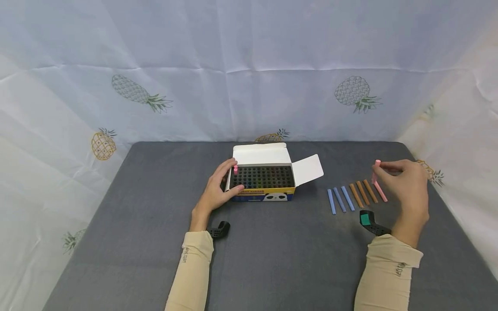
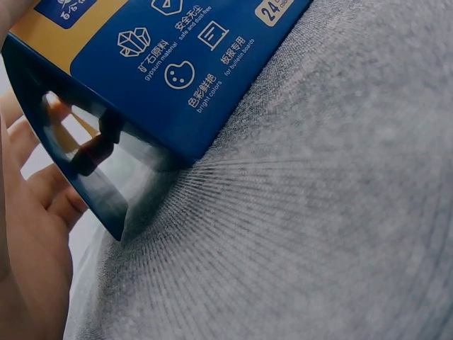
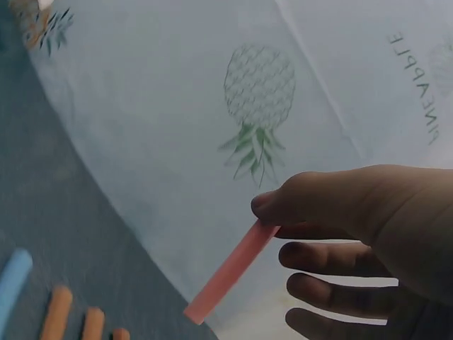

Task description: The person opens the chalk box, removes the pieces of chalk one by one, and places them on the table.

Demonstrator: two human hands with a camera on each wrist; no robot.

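My right hand (image 1: 406, 183) pinches a pink chalk stick (image 3: 230, 273) by one end, between thumb and index finger, with the other fingers spread below. In the head view it is over the right side of the table, close above another pink chalk stick (image 1: 381, 192). My left hand (image 1: 215, 189) holds the left end of a blue and yellow chalk box (image 1: 256, 198), thumb at the front edge and fingers towards the back. The box's lid stands up and its holder shows rows of dark holes. Two pink chalk sticks (image 1: 235, 170) stand in its far left corner.
Left of the loose pink stick lie three orange-brown chalk sticks (image 1: 359, 194) and three blue ones (image 1: 338, 199) in a row. An open white flap (image 1: 308, 169) juts from the box's right end. Behind the grey table (image 1: 272, 255) hangs a pineapple-print cloth (image 1: 233, 103).
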